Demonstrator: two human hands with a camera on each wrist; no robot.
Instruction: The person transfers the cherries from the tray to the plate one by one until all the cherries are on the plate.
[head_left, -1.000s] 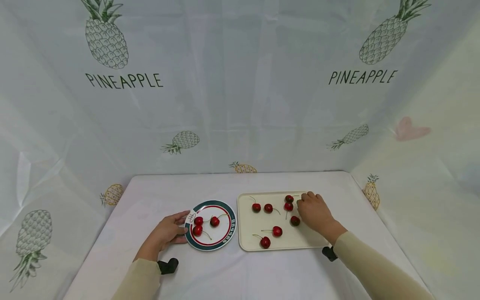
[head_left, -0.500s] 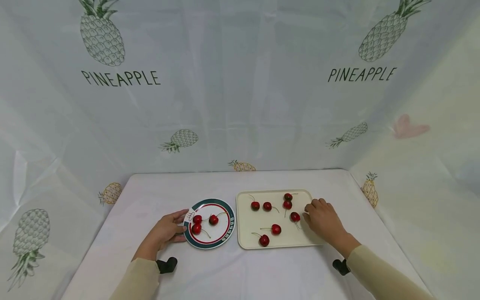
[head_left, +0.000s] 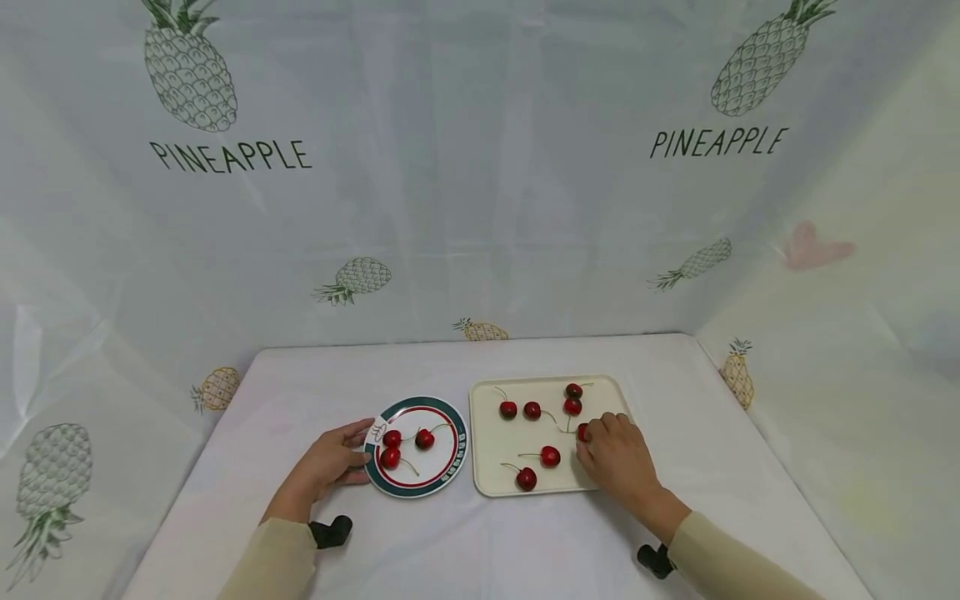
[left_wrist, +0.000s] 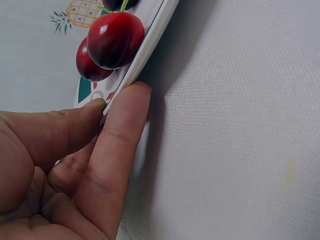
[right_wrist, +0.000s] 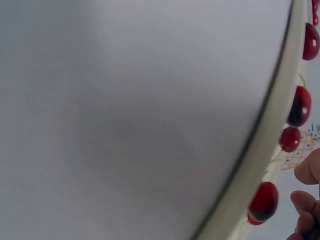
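Note:
In the head view, a round plate [head_left: 450, 412] with a dark green rim and a red ring stands at the left, with 3 stemmed cherries on it. My left hand [head_left: 329, 460] pinches its left edge; the left wrist view shows the thumb [left_wrist: 85, 125] above the rim and a finger beneath. Right of the plate lies a cream rectangular tray [head_left: 491, 450] holding several cherries. My right hand [head_left: 621, 462] is over the tray's right side, fingertips against one cherry [head_left: 582, 432], partly hiding it. The right wrist view shows a gap between thumb and finger, nothing between them.
A white cloth covers the table [head_left: 450, 550], and a pineapple-print curtain [head_left: 480, 208] hangs behind and at both sides. On the tray, two cherries [head_left: 573, 407] touch near the back right. Plate and tray stand almost edge to edge.
My right hand drew back to the right, uncovering the tray's right-hand cherry, then returned leftward to it. That cherry's stem has swung from pointing forward to pointing left. The left hand stays on the plate.

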